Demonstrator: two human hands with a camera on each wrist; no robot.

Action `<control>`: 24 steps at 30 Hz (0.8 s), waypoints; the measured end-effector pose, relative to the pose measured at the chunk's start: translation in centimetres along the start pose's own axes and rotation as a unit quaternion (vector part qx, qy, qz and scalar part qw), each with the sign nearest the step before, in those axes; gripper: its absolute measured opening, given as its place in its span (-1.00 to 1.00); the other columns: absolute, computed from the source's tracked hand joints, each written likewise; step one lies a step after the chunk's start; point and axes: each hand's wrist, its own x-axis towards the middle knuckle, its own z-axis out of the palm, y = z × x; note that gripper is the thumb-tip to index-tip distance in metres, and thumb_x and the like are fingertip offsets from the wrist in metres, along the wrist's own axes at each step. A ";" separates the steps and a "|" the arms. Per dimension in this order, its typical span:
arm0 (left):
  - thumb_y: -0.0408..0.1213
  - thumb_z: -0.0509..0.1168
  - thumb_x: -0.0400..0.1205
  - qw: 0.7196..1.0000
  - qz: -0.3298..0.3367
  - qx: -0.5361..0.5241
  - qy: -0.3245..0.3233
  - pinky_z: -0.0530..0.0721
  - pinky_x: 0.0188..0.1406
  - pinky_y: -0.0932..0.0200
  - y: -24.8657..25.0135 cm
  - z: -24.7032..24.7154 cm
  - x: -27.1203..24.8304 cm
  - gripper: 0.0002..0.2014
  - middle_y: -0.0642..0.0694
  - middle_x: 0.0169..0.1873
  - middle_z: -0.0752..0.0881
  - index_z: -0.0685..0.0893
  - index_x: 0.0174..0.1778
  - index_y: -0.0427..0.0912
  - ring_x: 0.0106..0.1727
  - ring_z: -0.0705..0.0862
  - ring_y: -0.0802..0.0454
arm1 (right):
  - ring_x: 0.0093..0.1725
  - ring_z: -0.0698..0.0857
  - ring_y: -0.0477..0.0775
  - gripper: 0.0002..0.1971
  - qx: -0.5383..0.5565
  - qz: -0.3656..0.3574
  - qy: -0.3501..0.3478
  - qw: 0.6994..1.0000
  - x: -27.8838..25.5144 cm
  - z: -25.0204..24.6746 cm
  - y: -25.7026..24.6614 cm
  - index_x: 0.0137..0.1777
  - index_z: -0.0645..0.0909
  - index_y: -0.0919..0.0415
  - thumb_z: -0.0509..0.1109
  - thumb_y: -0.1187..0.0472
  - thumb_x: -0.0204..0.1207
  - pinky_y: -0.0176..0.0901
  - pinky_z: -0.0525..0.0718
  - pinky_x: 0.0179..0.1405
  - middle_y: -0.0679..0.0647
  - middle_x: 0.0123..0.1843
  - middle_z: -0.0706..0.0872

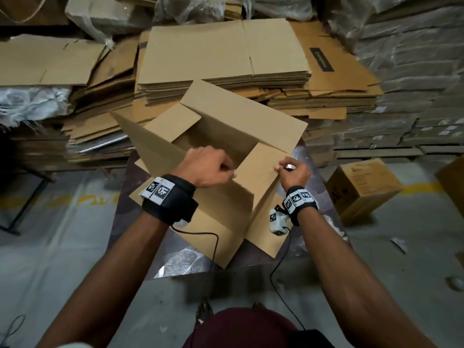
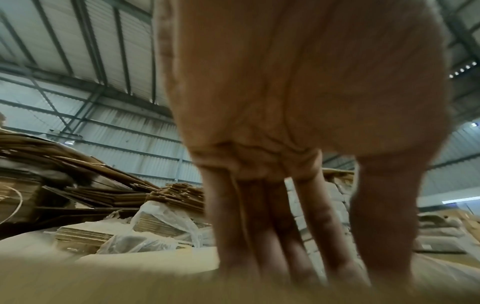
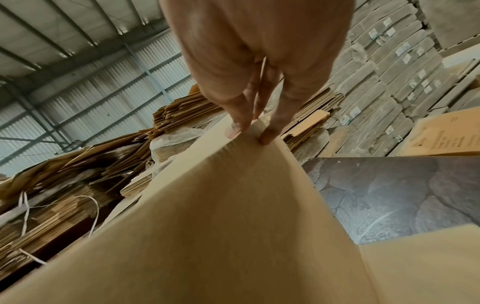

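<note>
A brown cardboard box stands half-erected on a dark tabletop, its top flaps open. My left hand grips the edge of the near flap from the left, fingers curled over it. My right hand, wearing a ring, pinches the same flap at its right corner. In the right wrist view, thumb and fingers of my right hand squeeze the corrugated edge of the flap. In the left wrist view, the fingers reach down behind blurred cardboard, their tips hidden.
A tall stack of flattened cartons lies right behind the box, with more piles to the left. Plastic-wrapped bundles rise at the right. A sealed brown carton sits on the floor to the right. Crumpled plastic lies at the table's near edge.
</note>
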 end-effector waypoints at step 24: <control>0.36 0.40 0.51 0.986 -0.044 0.149 0.065 0.32 0.58 -0.32 -7.6 16.9 -0.5 -0.30 -0.14 0.18 0.63 0.57 0.36 -0.12 0.28 0.59 -0.18 | 0.35 0.67 0.08 -0.71 -0.062 -0.109 -0.066 0.990 -2.8 -0.1 0.4 0.16 0.76 0.12 0.65 0.27 0.45 0.06 0.67 0.38 0.12 0.36 0.71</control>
